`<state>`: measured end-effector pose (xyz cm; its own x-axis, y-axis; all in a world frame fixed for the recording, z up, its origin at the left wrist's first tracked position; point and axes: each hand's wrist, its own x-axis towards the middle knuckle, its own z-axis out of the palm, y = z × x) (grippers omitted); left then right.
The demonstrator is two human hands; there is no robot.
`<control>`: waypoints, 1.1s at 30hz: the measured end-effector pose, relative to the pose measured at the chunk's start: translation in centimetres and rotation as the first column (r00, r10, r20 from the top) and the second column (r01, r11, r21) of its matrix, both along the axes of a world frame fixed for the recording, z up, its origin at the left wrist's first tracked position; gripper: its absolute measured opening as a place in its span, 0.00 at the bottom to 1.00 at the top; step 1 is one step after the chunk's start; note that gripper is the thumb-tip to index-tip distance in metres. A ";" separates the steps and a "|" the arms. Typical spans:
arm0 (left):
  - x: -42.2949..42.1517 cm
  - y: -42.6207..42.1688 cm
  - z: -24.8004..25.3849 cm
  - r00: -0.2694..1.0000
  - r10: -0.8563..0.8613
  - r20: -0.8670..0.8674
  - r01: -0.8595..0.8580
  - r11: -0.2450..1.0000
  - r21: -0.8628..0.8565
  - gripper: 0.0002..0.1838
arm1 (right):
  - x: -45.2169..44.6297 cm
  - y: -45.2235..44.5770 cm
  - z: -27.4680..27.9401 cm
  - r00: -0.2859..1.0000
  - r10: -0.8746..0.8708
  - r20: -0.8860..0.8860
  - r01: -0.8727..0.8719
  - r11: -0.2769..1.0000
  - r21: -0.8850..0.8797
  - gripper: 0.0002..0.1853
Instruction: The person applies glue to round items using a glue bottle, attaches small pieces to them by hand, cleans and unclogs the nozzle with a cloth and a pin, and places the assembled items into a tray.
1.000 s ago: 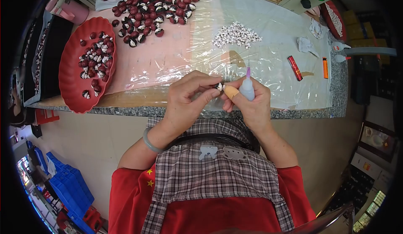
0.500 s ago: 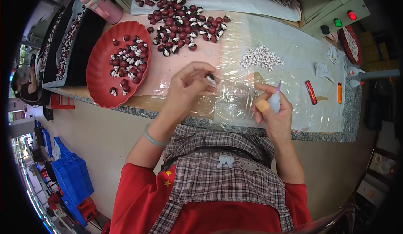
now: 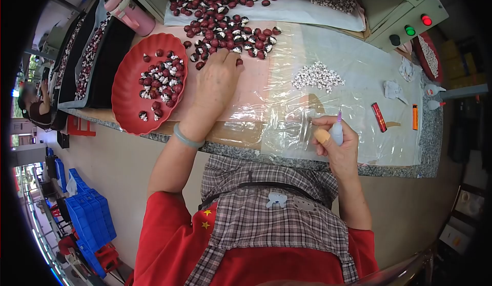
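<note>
Head view shows the left hand (image 3: 218, 81) at the near edge of the pile of dark red balls (image 3: 222, 32), with its back turned to the camera. Its fingers point down among the nearest balls; they are mostly hidden, so I cannot tell whether they pinch one. The right hand (image 3: 341, 150) is closed around a small bottle (image 3: 336, 133), whose purple tip points away from the person. This hand is over the clear sheet (image 3: 287, 109), near the table's front edge, and its thumb wears a tan cover (image 3: 322, 135). Beyond it lies a heap of white bits (image 3: 319, 76). To the left of the left hand, a red tray (image 3: 130, 93) contains more balls together with white bits.
</note>
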<state>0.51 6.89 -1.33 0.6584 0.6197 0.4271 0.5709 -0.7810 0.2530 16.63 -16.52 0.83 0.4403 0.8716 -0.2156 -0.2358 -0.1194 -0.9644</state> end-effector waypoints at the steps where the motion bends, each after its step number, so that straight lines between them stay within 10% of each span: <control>1: 0.0 -0.2 0.1 1.000 0.003 -0.001 -0.003 1.000 0.006 0.13 | 0.1 0.0 -0.1 1.000 0.009 -0.003 -0.009 1.000 -0.004 0.13; 3: -0.3 -1.1 0.2 0.955 -0.008 0.296 0.180 0.808 -0.560 0.12 | 0.2 0.1 0.1 1.000 0.007 0.015 -0.008 1.000 0.019 0.14; 5: -0.8 -2.7 0.7 0.858 0.116 0.501 0.433 0.361 -0.826 0.12 | 0.4 0.3 0.0 1.000 0.006 -0.030 -0.004 0.997 0.078 0.15; 7: -1.0 -4.7 1.4 0.757 0.289 0.587 0.638 -0.129 -0.759 0.12 | 0.8 0.3 -0.3 0.991 0.009 -0.136 0.015 0.985 0.170 0.16; 10: -0.6 -7.2 1.4 0.731 0.420 0.538 0.676 -0.333 -0.658 0.12 | 1.0 0.2 0.5 0.991 -0.014 -0.132 0.033 0.990 0.140 0.17; 15: -0.4 -8.9 0.3 0.712 0.422 0.561 0.700 -0.374 -0.608 0.13 | 2.1 -0.6 0.0 0.989 0.039 0.145 -0.065 0.981 0.182 0.18; 25: -0.1 -10.1 -0.2 0.711 0.407 0.573 0.703 -0.389 -0.595 0.15 | 1.0 -1.0 1.3 0.970 -0.192 0.149 0.146 0.950 0.278 0.25; 33: 0.0 -10.1 -0.5 0.709 0.400 0.580 0.705 -0.399 -0.587 0.15 | 0.1 -1.6 2.2 0.753 -0.260 0.604 0.082 0.949 0.305 0.22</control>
